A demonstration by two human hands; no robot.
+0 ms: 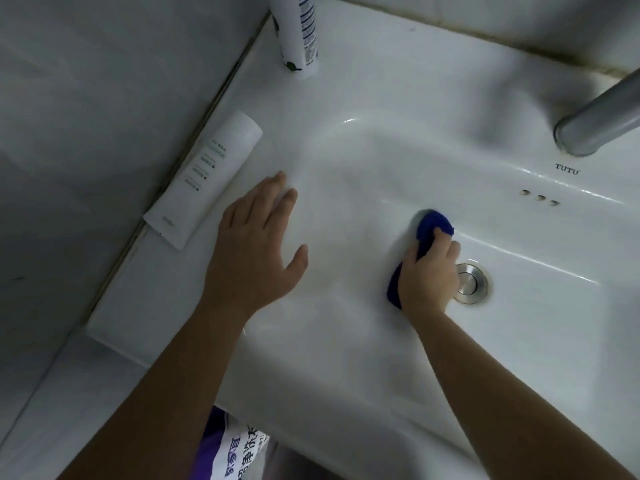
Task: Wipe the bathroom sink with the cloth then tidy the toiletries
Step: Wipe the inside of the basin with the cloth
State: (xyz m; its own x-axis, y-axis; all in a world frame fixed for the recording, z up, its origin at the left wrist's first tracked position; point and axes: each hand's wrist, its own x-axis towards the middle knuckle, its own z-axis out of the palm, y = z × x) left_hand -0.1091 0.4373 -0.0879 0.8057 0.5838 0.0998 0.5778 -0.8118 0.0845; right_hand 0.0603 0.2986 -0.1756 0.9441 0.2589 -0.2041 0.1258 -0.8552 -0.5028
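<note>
inside the sink [381,161] basin, right hand [427,278] grip closed on blue cloth [433,225] beside drain [469,284], left hand [254,247] open flat

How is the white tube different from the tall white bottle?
The white tube lies flat on the sink ledge; the tall white bottle stands upright at the back. The tube has faint grey print; the bottle has blue text and dark leaf marks. Both are white and sit along the wall.

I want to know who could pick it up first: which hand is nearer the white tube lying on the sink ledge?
Left. The left hand rests open just beside the tube. The right hand is across the basin by the drain, gripping the blue cloth.
</note>
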